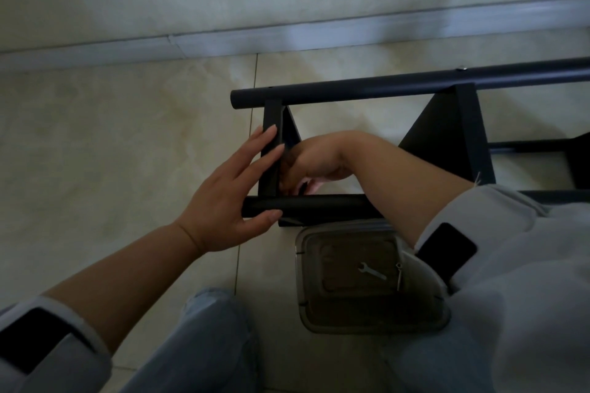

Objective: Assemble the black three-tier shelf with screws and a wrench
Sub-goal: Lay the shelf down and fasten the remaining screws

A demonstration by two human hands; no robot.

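Right sleeve (498, 265) hiding container (367, 325) edge, left hand (223, 198) fingers straight on shelf (271, 150), right hand (306, 166) fingers hidden, unclear

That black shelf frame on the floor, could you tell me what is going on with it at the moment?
A person is assembling the black shelf frame, which lies on its side on the tiled floor. The left hand rests with straight fingers against the end shelf panel and the near tube, steadying them. The right hand reaches inside the corner where they meet, its fingertips hidden. A small wrench lies unused in a plastic container by the person's knee.
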